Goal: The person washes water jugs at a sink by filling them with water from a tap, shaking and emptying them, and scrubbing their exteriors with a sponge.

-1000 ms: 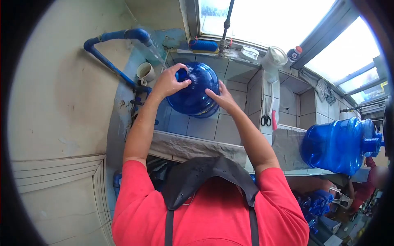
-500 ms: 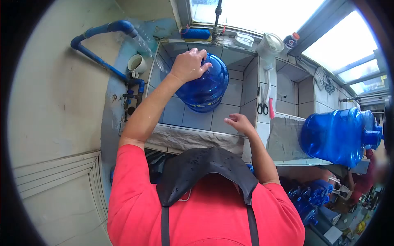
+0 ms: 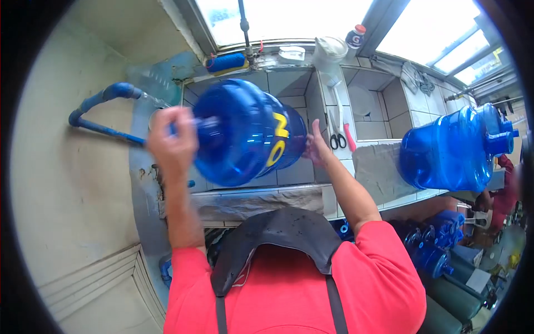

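Note:
A large blue water jug [image 3: 239, 133] with yellow lettering lies tilted on its side above the tiled basin [image 3: 297, 175], its neck toward the left. My left hand [image 3: 173, 136], blurred by motion, is closed round the jug's neck. Against the jug's base at the right is my right hand [image 3: 317, 147], fingers apart, thumb up. Water runs from the blue pipe [image 3: 119, 90] just behind my left hand.
Scissors [image 3: 337, 139], a pink-handled tool [image 3: 349, 136] and a white brush [image 3: 338, 100] lie on the ledge. Two blue jugs [image 3: 439, 150] rest at the right. A bucket [image 3: 329, 53] and bottle [image 3: 356, 36] stand by the window. A person's red sleeve [image 3: 503, 192] shows far right.
The jug has been raised and tipped onto its side, its neck swinging left with my left hand. My right hand has moved up to its base. The view has shifted to the right.

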Action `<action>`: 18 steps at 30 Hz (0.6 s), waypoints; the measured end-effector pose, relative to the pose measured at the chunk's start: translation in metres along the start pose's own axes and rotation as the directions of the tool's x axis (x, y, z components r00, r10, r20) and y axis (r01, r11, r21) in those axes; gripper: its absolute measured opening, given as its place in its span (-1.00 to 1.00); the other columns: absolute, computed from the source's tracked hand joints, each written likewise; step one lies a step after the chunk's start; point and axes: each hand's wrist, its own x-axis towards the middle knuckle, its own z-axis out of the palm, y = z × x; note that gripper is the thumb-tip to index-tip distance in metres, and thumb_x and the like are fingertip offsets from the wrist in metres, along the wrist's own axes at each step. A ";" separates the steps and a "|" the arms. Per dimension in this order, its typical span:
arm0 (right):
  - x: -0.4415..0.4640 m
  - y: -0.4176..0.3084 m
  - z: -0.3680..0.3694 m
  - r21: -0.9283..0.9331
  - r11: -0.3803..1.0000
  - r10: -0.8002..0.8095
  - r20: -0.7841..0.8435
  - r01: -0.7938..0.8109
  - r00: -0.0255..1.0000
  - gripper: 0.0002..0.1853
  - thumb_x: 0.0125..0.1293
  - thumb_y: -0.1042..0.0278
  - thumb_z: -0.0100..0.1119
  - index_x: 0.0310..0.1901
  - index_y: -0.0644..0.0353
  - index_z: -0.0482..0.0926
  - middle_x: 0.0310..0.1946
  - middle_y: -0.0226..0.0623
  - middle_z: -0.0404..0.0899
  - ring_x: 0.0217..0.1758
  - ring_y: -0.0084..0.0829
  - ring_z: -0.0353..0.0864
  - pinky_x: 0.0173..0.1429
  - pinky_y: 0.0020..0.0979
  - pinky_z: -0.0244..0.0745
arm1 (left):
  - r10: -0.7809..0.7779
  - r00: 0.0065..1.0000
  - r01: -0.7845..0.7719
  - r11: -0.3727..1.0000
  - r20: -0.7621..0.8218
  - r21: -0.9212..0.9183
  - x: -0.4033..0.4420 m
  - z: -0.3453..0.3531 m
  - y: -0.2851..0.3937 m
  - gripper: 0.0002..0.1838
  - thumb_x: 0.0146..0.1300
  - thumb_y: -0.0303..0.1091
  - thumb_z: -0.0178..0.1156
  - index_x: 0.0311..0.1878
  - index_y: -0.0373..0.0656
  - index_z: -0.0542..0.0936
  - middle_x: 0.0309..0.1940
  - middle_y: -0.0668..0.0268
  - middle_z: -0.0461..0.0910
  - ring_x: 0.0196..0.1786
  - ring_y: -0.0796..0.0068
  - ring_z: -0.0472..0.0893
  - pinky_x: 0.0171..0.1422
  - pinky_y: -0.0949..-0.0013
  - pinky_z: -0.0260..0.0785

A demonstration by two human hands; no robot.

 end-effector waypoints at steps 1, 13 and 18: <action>-0.004 -0.001 0.006 0.006 1.000 -0.001 -0.009 0.001 1.000 0.26 0.09 -0.83 -0.29 0.54 0.16 0.03 0.47 0.02 0.23 0.51 -0.07 0.23 0.54 0.08 0.06 | -0.146 0.989 0.144 0.986 -0.025 -0.084 -0.001 -0.027 -0.014 -0.89 0.38 -0.43 0.16 -0.24 -0.24 0.62 -0.30 0.24 0.67 -0.23 0.42 0.62 -0.02 0.34 0.47; -0.052 -0.060 0.044 0.002 0.882 -0.462 0.193 0.471 0.866 -0.23 0.27 -0.14 0.32 0.32 0.26 0.37 0.18 -0.11 0.51 0.15 -0.24 0.58 0.21 -0.22 0.54 | -0.566 0.818 0.506 0.794 -0.105 -0.338 -0.069 -0.103 -0.096 -0.70 0.44 -0.21 0.02 -0.16 -0.24 0.60 -0.27 0.26 0.59 -0.21 0.44 0.55 0.00 0.36 0.42; -0.034 -0.035 0.037 -0.152 0.671 -0.713 0.136 0.726 0.688 -0.16 0.19 -0.09 0.41 0.37 0.22 0.30 0.20 -0.14 0.47 0.22 -0.27 0.49 0.29 -0.21 0.46 | -0.374 0.913 0.363 0.927 -0.162 -0.093 -0.096 -0.081 -0.143 -0.71 0.45 -0.26 -0.06 -0.28 -0.24 0.54 -0.27 0.23 0.59 -0.23 0.39 0.57 0.01 0.35 0.42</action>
